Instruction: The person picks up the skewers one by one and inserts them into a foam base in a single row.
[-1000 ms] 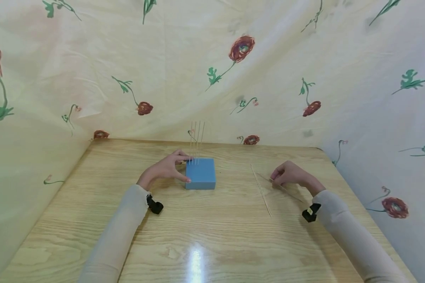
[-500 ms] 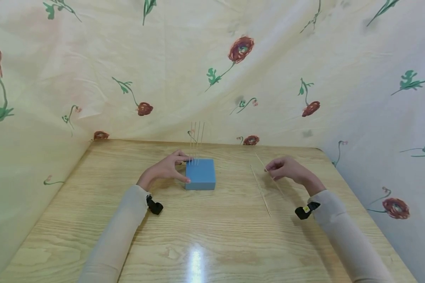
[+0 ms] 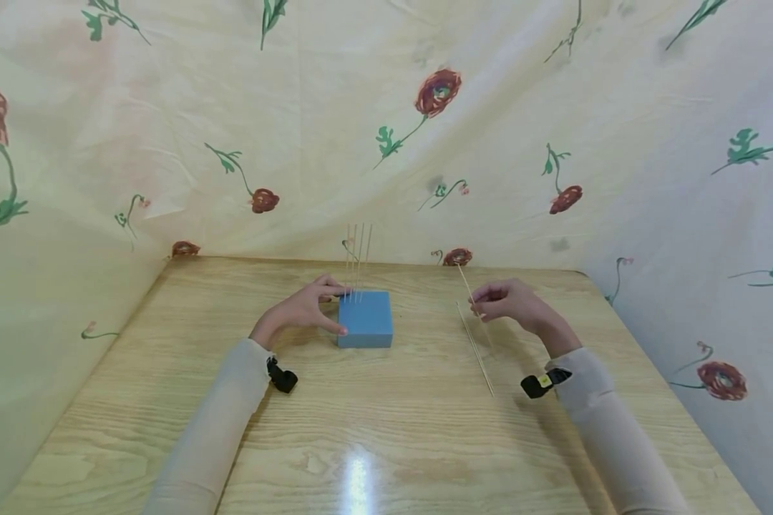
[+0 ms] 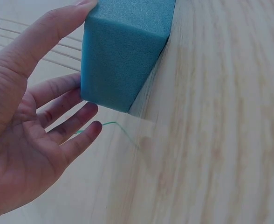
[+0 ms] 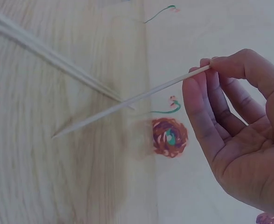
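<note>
- Left hand (image 3: 299,307) grips the block (image 3: 366,315) at its left side: thumb on the near corner, fingers behind the far one. Spanning both corners probably stops it sliding or twisting, and leaves most of the top uncovered.
- Block sits flat on the table (image 3: 425,429), left of the right hand.
- Four thin sticks (image 3: 366,261) stand near-upright in a row by the block's far left corner. Block looks like foam, so likely soft enough to pierce and firm enough to hold them.
- Right hand (image 3: 509,304) pinches one stick (image 5: 104,112) between thumb and fingertips, fits something that thin. Stick slants; lower end is blurred in the head view, can't tell if it touches the table.
- Loose sticks (image 3: 475,348) lie close together on the table just beside the right hand, within easy reach. Right wrist view suggests two; exact count unclear.
</note>
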Demonstrator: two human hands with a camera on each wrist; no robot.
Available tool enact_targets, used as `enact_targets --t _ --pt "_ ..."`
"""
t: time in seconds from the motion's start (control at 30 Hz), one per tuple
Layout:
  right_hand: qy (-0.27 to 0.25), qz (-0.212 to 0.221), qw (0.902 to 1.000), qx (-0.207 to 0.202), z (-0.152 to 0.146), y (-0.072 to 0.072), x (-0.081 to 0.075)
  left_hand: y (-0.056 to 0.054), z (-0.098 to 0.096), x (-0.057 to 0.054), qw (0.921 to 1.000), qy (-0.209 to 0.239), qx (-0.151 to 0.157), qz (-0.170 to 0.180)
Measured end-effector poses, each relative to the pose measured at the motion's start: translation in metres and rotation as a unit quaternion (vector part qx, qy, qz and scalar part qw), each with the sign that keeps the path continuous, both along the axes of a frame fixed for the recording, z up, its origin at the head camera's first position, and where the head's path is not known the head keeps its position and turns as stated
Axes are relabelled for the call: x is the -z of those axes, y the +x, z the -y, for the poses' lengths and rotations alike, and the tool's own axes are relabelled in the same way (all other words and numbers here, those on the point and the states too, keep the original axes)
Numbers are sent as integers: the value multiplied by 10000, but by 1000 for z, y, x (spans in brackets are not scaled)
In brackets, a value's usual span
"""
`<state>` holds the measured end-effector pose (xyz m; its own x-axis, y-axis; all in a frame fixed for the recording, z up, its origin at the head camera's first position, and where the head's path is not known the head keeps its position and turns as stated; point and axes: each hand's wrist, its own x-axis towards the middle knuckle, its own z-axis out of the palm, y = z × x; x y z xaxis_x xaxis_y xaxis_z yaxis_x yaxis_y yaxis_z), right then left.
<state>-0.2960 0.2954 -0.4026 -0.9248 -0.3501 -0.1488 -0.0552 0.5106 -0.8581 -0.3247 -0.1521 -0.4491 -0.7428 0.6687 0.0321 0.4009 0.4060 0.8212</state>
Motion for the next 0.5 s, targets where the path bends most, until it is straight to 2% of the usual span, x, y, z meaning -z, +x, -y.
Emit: enact_targets --t 0.27,0.5 --pt "-673 -109 9976 65 14 -2 -7 1 0 1 10000 -15 -51 34" --pt "-923 -125 9955 168 29 -3 -13 -1 0 2 10000 4 -23 18"
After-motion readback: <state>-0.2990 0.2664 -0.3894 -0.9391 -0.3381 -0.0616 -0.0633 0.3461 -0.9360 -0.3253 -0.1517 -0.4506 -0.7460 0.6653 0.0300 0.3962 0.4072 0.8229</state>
